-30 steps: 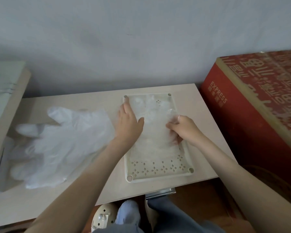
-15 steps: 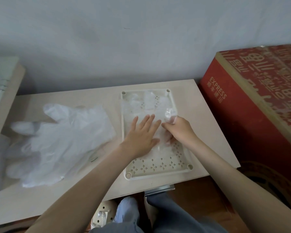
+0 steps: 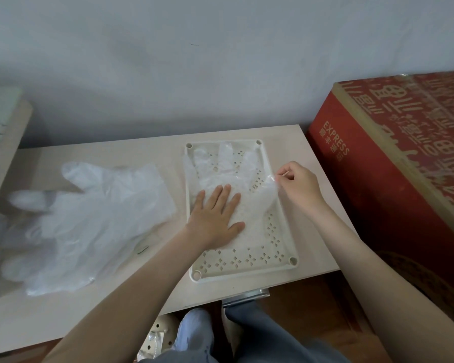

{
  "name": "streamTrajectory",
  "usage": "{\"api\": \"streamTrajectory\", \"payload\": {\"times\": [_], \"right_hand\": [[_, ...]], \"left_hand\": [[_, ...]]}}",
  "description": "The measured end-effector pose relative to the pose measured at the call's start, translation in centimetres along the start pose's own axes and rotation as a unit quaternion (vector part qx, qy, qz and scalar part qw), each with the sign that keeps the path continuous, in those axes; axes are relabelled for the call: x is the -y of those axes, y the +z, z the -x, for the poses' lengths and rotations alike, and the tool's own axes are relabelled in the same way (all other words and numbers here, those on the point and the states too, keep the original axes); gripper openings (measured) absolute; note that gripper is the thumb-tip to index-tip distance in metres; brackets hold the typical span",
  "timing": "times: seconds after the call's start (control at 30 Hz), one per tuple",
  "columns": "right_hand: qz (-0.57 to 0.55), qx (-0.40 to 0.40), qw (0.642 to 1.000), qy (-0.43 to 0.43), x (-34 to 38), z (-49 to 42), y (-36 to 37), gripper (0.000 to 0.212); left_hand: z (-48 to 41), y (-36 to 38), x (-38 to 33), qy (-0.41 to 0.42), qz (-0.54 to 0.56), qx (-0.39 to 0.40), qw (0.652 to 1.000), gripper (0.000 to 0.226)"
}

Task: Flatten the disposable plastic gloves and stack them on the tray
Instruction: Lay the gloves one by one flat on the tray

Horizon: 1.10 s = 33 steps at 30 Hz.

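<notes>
While the left hand (image 3: 215, 216) presses flat, fingers straight, on a clear glove (image 3: 222, 166) lying in the tray (image 3: 247, 264), the right hand (image 3: 298, 186) pinches its right edge; the red box (image 3: 378, 195) at right reads "EXPRESS".

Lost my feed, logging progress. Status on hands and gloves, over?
Left hand flat, pressing glove onto tray. Right hand pinching glove's right edge at tray's rim. More gloves piled left of tray. Nothing in the way.
</notes>
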State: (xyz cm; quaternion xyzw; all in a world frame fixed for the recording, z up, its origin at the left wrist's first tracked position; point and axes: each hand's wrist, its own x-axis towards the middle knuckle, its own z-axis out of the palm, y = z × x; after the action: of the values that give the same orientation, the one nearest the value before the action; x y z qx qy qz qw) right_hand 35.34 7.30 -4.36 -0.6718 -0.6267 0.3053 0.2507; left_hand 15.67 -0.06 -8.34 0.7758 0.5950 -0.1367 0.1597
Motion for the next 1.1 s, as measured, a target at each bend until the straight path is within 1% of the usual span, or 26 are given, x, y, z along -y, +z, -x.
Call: {"api": "streamTrajectory", "payload": {"times": [0.2,0.33,0.4,0.47,0.53,0.57,0.6,0.63,0.67,0.7,0.73,0.8,0.9,0.97,1.03,1.1], "right_hand": [[-0.028,0.002,1.000,-0.002,-0.2,0.0,0.2,0.014],[0.008,0.054,0.999,-0.004,-0.3,-0.1,0.6,0.026],[0.027,0.049,0.998,-0.005,-0.6,-0.4,0.8,0.023],[0.049,0.024,0.998,-0.016,-0.5,-0.5,0.9,0.017],[0.119,-0.024,0.991,-0.062,0.0,-0.4,1.2,0.022],[0.164,-0.051,0.980,-0.102,0.4,-0.2,1.5,0.025],[0.197,-0.073,0.966,-0.152,0.8,0.2,2.0,0.028],[0.213,-0.077,0.953,-0.202,1.3,0.6,2.7,0.030],[0.222,-0.062,0.942,-0.243,1.8,1.1,3.4,0.031],[0.231,-0.036,0.933,-0.274,2.2,1.5,4.1,0.034],[0.237,-0.006,0.926,-0.293,2.4,1.8,5.0,0.037],[0.245,0.054,0.920,-0.301,2.5,2.0,6.5,0.042],[0.270,0.141,0.917,-0.258,2.3,1.9,8.0,0.050],[0.278,0.177,0.920,-0.213,2.0,1.8,8.5,0.050],[0.282,0.183,0.923,-0.186,1.8,1.8,8.5,0.051],[0.294,0.180,0.922,-0.179,1.6,1.8,8.6,0.053]], "left_hand": [[0.2,0.0,-0.4,0.003,-0.008,-0.036,0.999,0.077],[0.0,0.3,-0.4,-0.003,0.013,-0.036,0.999,0.078],[-0.1,0.2,-0.4,-0.003,0.017,-0.040,0.999,0.078],[0.0,0.2,-0.5,-0.006,0.013,-0.044,0.999,0.079],[0.1,-0.1,-0.7,-0.011,0.016,-0.062,0.998,0.078],[0.0,-0.1,-0.7,-0.017,0.012,-0.085,0.996,0.076],[-0.1,-0.2,-0.7,-0.029,-0.003,-0.124,0.992,0.075],[-0.2,-0.5,-0.8,-0.047,-0.022,-0.169,0.984,0.074],[-0.3,-0.8,-0.8,-0.069,-0.039,-0.202,0.976,0.073],[-0.4,-1.1,-0.7,-0.087,-0.050,-0.212,0.972,0.071],[-0.5,-1.3,-0.6,-0.100,-0.055,-0.206,0.972,0.069],[-0.6,-1.4,-0.1,-0.118,-0.059,-0.178,0.975,0.067],[-0.9,-1.1,0.5,-0.135,-0.075,-0.136,0.979,0.069],[-1.3,-0.8,0.9,-0.145,-0.071,-0.111,0.981,0.071],[-1.5,-0.8,1.1,-0.153,-0.072,-0.097,0.981,0.072],[-1.5,-0.8,1.2,-0.159,-0.070,-0.094,0.980,0.073]]}}
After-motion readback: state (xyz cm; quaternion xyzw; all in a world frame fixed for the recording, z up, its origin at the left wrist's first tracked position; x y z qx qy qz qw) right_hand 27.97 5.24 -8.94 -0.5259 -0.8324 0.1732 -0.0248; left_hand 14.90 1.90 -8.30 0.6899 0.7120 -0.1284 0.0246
